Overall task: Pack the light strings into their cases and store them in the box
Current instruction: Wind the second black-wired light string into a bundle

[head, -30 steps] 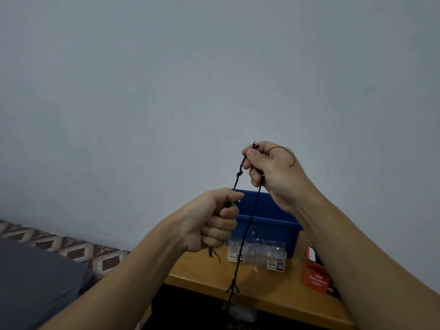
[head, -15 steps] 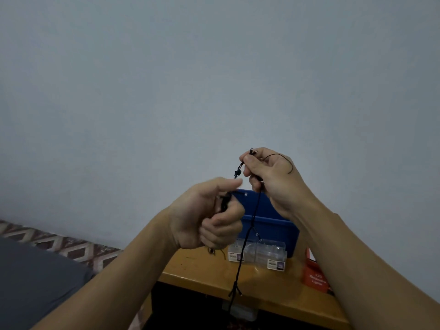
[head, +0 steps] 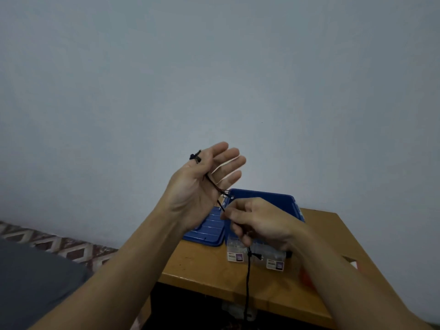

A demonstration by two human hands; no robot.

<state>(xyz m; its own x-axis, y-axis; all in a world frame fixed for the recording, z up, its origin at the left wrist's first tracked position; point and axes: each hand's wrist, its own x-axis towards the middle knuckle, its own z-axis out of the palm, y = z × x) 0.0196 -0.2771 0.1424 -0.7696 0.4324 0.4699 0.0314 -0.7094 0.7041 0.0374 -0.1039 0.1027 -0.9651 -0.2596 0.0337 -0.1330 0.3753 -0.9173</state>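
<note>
Pinching the black light string (head: 247,277) between thumb and curled fingers, the right hand (head: 259,222) sits low in the head view, just in front of the blue box (head: 281,203); its grip is clenched on the string. From under that hand the string hangs straight down, passes in front of the clear cases (head: 269,259), crosses the front edge of the desk (head: 202,265) and drops into the dark space below. Upward from the right hand a short stretch of string runs to the left hand (head: 200,186), which is raised higher with its palm turned toward the camera and its fingers straight and slightly spread, the grip released. The string lies slanting across that palm, and a black knotted end sticks out past the upper left edge of the hand; how it is caught there I cannot tell. The cases stand side by side on the desk, touching the front of the box, each with a small label. A blue lid (head: 204,231) lies just left of the box, partly hidden by the left wrist. An orange item (head: 306,278) shows beside the right forearm. Behind everything is a plain grey wall (head: 214,67), with a patterned floor (head: 71,248) and a dark grey surface (head: 31,287) at lower left.
</note>
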